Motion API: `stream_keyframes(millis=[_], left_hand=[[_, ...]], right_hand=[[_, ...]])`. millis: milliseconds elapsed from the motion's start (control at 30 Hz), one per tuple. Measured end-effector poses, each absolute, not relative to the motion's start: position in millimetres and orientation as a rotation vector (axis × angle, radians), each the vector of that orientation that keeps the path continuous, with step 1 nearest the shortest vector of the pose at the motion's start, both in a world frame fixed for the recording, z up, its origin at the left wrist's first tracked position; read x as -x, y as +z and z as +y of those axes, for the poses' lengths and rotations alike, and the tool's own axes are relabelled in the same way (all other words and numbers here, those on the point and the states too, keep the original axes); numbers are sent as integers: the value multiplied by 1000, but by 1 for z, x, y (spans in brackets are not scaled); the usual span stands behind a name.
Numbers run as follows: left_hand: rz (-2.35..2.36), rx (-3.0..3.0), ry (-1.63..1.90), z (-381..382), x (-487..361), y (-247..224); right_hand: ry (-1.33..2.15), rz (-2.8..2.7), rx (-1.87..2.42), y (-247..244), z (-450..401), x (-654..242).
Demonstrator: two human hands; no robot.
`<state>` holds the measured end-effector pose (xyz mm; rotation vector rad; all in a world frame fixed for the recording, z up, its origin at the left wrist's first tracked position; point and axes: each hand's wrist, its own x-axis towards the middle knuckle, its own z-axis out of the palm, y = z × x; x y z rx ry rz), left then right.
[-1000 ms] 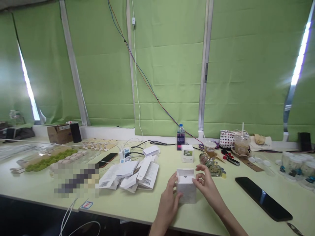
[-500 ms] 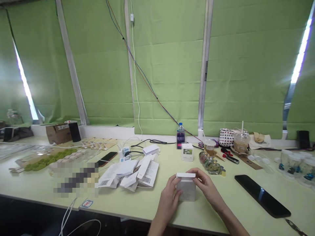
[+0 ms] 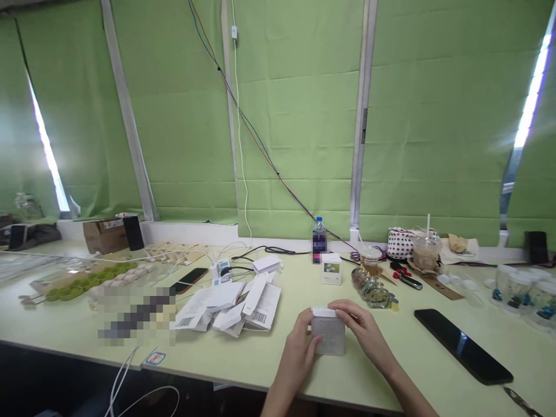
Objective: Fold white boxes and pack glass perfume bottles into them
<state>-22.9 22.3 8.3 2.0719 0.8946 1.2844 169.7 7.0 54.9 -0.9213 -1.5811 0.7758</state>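
A small white box (image 3: 330, 340) stands upright near the table's front edge, its shaded plain side towards me. My left hand (image 3: 296, 348) grips its left side, with the thumb on the near face and the fingers around the edge. My right hand (image 3: 364, 330) pinches the top right corner, its fingers lying on the top flap (image 3: 323, 311). Behind it stands another white box (image 3: 331, 271) with a green picture on its face. To the left lies a pile of flat white cartons (image 3: 243, 304), some showing barcodes.
A black phone (image 3: 463, 346) lies at right, with clear cups (image 3: 519, 289) beyond it. Coiled metallic-looking items (image 3: 371, 289), a drink cup (image 3: 425, 252) and a bottle (image 3: 319, 242) stand farther back. Left are a second phone (image 3: 190, 280), a power strip (image 3: 220, 272) and a green tray (image 3: 89, 282).
The box's top flap has gone down closer to the box. My right fingers have shifted left over its top edge, while my left hand keeps its grip.
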Motion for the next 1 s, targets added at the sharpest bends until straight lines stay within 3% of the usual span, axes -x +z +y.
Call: stream_keyframes(millis=[567, 1000], left_hand=[[987, -2022, 1279, 24, 23, 3], [911, -2211, 1302, 27, 24, -1]], right_hand=[[489, -1655, 1017, 53, 2, -163], [455, -1714, 1024, 55, 2, -166]])
